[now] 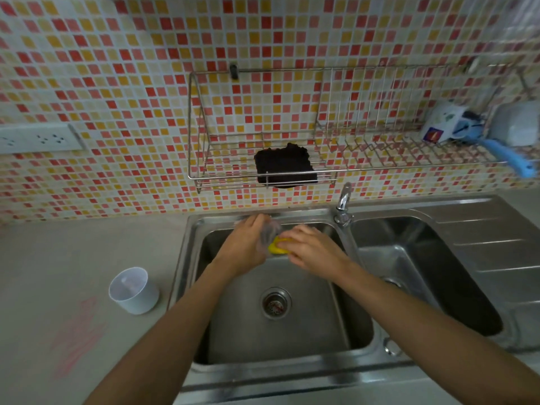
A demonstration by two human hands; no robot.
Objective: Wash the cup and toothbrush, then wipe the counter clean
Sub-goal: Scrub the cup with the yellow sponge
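Wall above sink: wire rack [263,182], black cloth [285,166] draped over its left front rail. At the rack's right end, a printed mug [444,122] lying on its side, a blue brush [508,157] jutting from it past the front rail, and a grey container [517,124] just beside. Socket strip [38,138] on the tiled wall, far left.

Tap [344,203] upright on the divider between the basins, close to the right hand.

Clear cup [270,230]: translucent, blurred, held over the back edge of the left basin [292,331].
Left hand [245,247]: fingers wrapped round the clear cup.
Right hand [312,249]: gripping a yellow sponge [276,248], pressed against the cup.

White cup [133,290]: upright on the worktop [58,258], near the sink's left rim.
Red smears [77,331] toward the worktop's front edge.

Drain [275,303] uncovered below the forearms. Right basin [409,258] and ribbed drainer open.
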